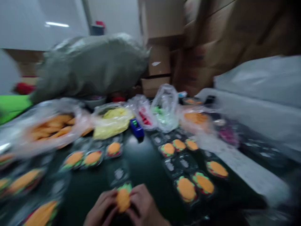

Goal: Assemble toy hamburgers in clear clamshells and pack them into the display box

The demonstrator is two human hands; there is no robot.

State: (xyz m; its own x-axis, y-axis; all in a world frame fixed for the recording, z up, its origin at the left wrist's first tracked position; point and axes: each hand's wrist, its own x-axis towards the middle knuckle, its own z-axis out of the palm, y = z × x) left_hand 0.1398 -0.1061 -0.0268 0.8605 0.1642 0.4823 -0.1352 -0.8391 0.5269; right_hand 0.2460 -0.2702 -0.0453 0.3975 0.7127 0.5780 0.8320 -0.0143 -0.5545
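Note:
At the front middle, my left hand [103,205] and my right hand [143,204] grip a toy hamburger [123,200] from its two sides. It has an orange bun top, with green lettuce showing at the far edge. Thumbs and fingers of both hands are closed against the bun. Just beyond it lies a transparent plastic clamshell lid [118,173]. Whether the burger sits in the lower half of that clamshell I cannot tell, because my hands cover it.
Several burgers in open clamshells lie left [74,159] and right [186,189] on the dark table [145,166]. Behind stand bags of orange buns [54,125], yellow pieces [114,119], red pieces [144,116] and green pieces [161,113], plus a blue device [136,128]. Cardboard boxes [162,61] rise behind.

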